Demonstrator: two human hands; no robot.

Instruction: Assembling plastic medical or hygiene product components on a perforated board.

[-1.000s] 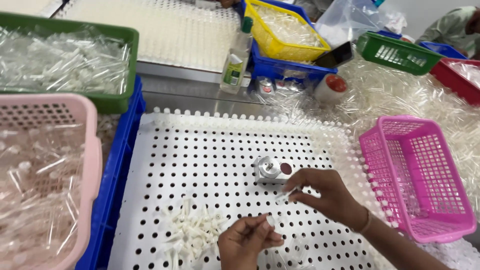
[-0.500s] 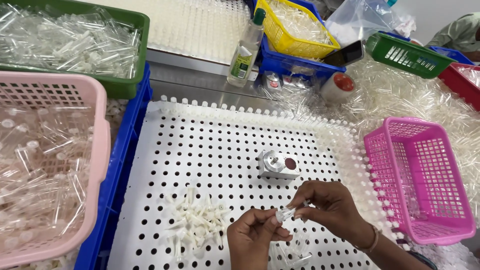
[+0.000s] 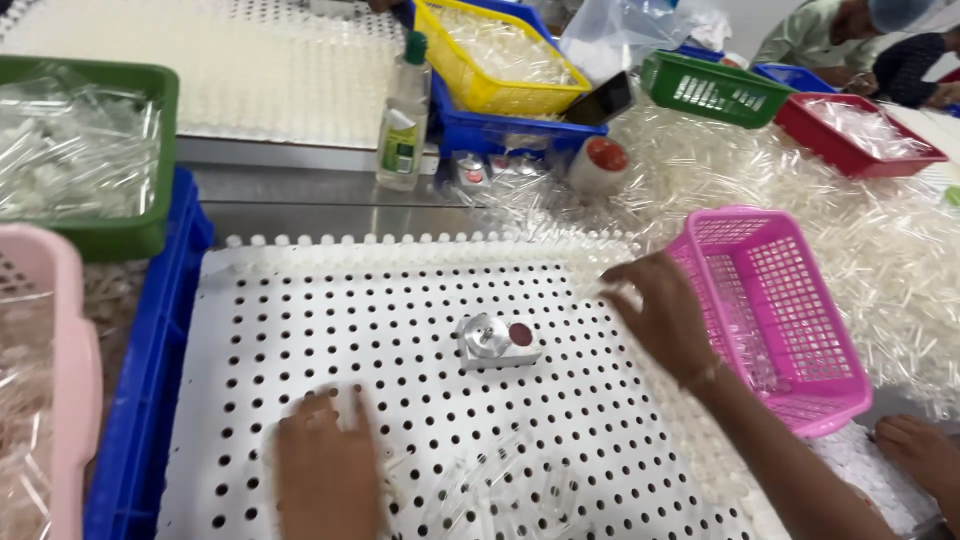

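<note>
Head view: my left hand (image 3: 325,470) lies flat and empty beside loose clear tubes (image 3: 480,485) near the perforated tray's (image 3: 300,330) front edge; my right hand (image 3: 655,310), holding nothing I can see, reaches its right edge. Only edge holes are filled; most stand open.

Just one view here, a head-worn camera looking down and forward over the bench from the person's own seat. It sits pretty close: the white perforated tray (image 3: 400,400) fills most of the lower frame, and the left hand (image 3: 325,475) and right hand (image 3: 665,315) come in from the bottom edge, the left one partly cut off and blurred. The view tilts far enough forward to catch the far side of the table, with the yellow basket (image 3: 500,60) and green basket (image 3: 715,90) near the top edge. The pink basket (image 3: 770,310) sits at right. No second view, so nothing is shared.
</note>
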